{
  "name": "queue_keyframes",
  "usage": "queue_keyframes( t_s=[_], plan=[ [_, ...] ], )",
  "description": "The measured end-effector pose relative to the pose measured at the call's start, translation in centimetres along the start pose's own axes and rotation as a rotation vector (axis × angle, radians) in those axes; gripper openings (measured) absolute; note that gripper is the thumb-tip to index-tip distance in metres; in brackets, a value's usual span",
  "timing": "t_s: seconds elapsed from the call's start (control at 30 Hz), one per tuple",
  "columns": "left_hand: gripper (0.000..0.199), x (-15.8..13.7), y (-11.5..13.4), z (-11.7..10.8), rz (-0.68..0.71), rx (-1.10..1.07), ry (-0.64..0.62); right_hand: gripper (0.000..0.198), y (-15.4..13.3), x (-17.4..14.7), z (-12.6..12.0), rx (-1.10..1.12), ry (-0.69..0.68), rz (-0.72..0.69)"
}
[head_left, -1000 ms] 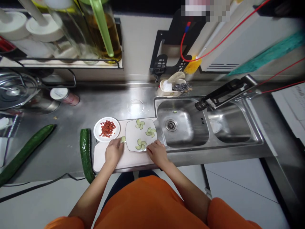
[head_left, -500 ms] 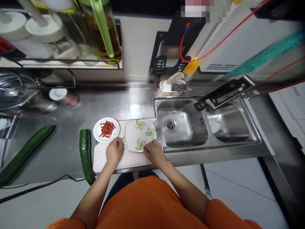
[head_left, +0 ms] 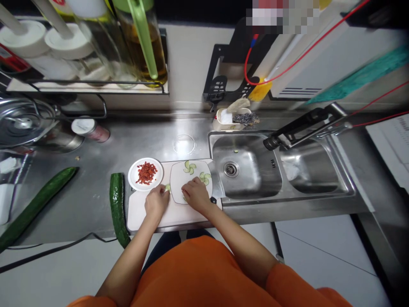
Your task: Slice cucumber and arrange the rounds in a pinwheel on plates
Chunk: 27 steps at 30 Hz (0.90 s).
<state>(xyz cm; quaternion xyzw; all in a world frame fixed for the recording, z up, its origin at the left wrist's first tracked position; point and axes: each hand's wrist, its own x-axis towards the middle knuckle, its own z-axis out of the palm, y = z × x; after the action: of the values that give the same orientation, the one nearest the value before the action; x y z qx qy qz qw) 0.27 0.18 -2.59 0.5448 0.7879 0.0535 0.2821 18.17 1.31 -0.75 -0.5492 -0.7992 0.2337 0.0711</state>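
Standing at a steel worktop in an orange top, holding both forearms over a pale cutting board. Holding the left grip just beside the left edge of a square white plate, bunching thumb and fingers together at a small green slice; being unable to tell whether grasping it or merely touching it. Holding the right grip over the near part of the same plate, curling the fingers downward and hiding most of some slices there; being unable to tell whether pinching anything between the fingertips. Displaying a curved far cluster of slices toward the plate's back edge and a right cluster just beyond the right grip. Having a round white plate of red pieces resting near the left grip, overlapping the board's back corner. Having a short cucumber lying just left of the board and a longer cucumber farther left. Facing a double sink on the right, with a dark faucet jutting over it.
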Motion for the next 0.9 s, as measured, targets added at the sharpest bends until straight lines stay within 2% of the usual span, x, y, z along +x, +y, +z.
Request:
queue_keyframes(
  t_s=[0.2, 0.4, 0.5, 0.63, 0.77, 0.9],
  plan=[
    [0.013, 0.0, -0.3, 0.2, 0.007, -0.091, 0.023, 0.017, 0.7, 0.2, 1.0, 0.032, 0.012, -0.005],
    [0.022, 0.2, -1.2, -0.9, 0.050, -0.423, -0.018, 0.017, 0.5, 1.4, 1.2, 0.208, 0.020, -0.034],
    [0.025, 0.2, -0.8, -1.9, 0.113, -0.598, -0.100, 0.025, -0.1, 2.0, 0.9, 0.332, 0.042, -0.083],
    [0.028, 0.1, 0.2, -2.6, 0.120, -0.747, -0.192, 0.011, -0.9, 2.6, -0.1, 0.399, 0.010, -0.041],
    [0.030, 0.3, 0.7, -2.8, 0.005, -0.922, -0.301, 0.008, -1.1, 2.6, -1.6, 0.446, -0.013, -0.027],
    [0.042, 0.8, 0.6, -2.8, -0.192, -1.168, -0.615, 0.008, -0.8, 2.5, -3.4, 0.549, -0.047, -0.070]
  ],
)
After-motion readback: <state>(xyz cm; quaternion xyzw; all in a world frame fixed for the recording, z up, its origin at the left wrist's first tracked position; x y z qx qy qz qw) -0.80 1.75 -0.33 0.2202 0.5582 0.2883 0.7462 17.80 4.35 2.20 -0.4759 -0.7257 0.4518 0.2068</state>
